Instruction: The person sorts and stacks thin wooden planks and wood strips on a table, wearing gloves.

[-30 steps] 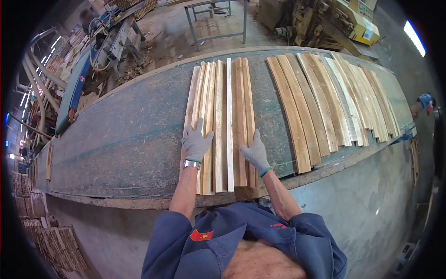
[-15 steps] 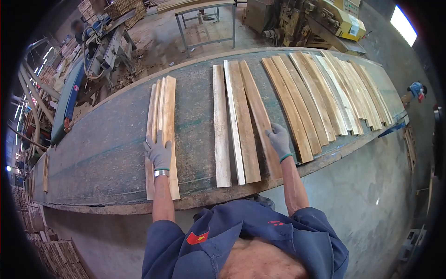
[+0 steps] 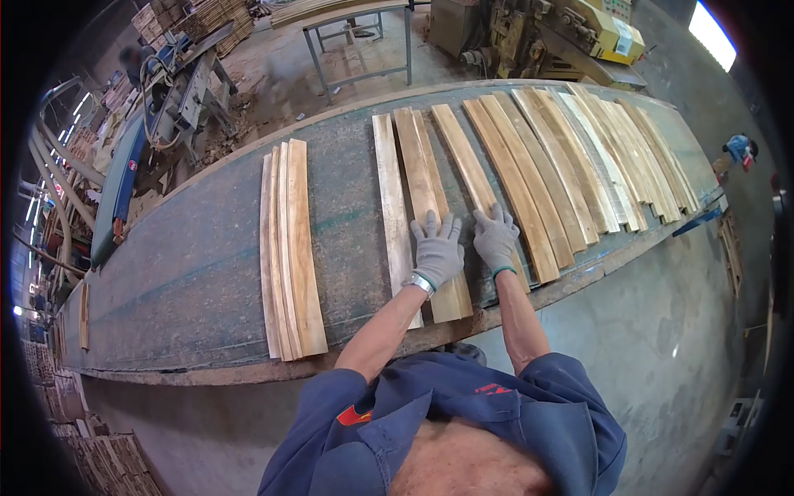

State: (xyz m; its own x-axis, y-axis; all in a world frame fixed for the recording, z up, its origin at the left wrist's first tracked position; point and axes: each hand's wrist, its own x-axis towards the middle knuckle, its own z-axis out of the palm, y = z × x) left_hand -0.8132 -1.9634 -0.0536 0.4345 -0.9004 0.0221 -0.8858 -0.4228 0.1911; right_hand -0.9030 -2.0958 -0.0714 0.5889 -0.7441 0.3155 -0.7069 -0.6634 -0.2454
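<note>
My left hand (image 3: 438,250), in a grey work glove, lies with spread fingers on a brown wooden strip (image 3: 423,157). Just left of that strip lies a paler wooden strip (image 3: 384,165). My right hand (image 3: 496,238), gloved too, rests with its fingers stretched out over the near part of another strip (image 3: 460,157). That strip lies slightly slanted, apart from the brown one. Both hands are close together near the front edge of the worktable. The glove hides part of the wood beneath each hand.
A tight group of several strips (image 3: 296,248) lies to the left on the green worktable (image 3: 182,281). Many more strips (image 3: 571,165) lie in a row to the right. Beyond the table stand a metal-legged table (image 3: 364,78) and a yellow machine (image 3: 616,37). Another person (image 3: 738,150) is at far right.
My left hand has left the left-hand group and moved right onto the brown strip. The strip under my right hand has shifted away from the brown one, towards the right-hand row.
</note>
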